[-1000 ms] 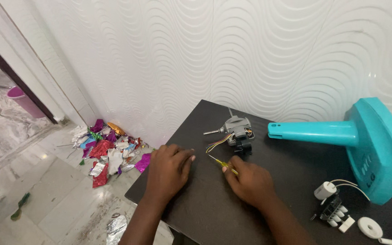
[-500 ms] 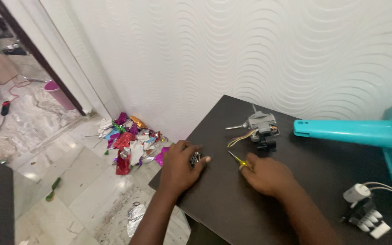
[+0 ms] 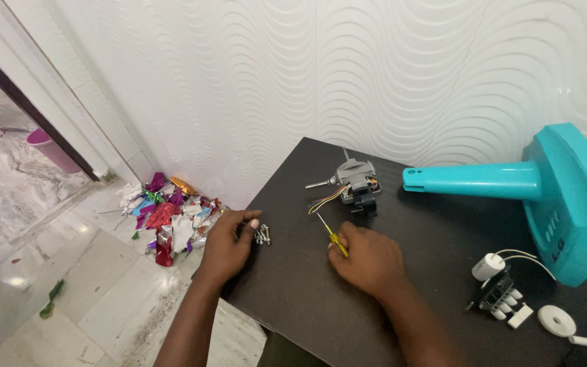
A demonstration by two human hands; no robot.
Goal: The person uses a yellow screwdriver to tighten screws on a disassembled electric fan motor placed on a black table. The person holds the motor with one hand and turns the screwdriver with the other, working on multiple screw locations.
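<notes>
My left hand [image 3: 227, 246] rests palm down at the near-left edge of a dark matte table [image 3: 436, 238], fingers loosely curled; its fingertips touch a small heap of silvery screws [image 3: 262, 235], and I cannot tell whether any are pinched. My right hand [image 3: 367, 259] lies nearby, fingers folded around a thin screwdriver [image 3: 331, 234] with a yellow handle; most of the handle is hidden under my fingers, the metal shaft pointing away towards a small grey motor [image 3: 353, 179] with coloured wires and a bare shaft. The motor's underside is too dark to make out. Right of it lies a smooth turquoise plastic fan stand [image 3: 545, 190], tipped on its side. Near the right edge sit a white cylinder with wires [image 3: 488, 266], a black switch block with white buttons [image 3: 501, 295], and a white round knob [image 3: 557, 321], partly cut off. Crumpled shiny foil scraps [image 3: 168, 217] litter the marble floor beyond, beside a wavy-textured white wall [image 3: 348, 68].
</notes>
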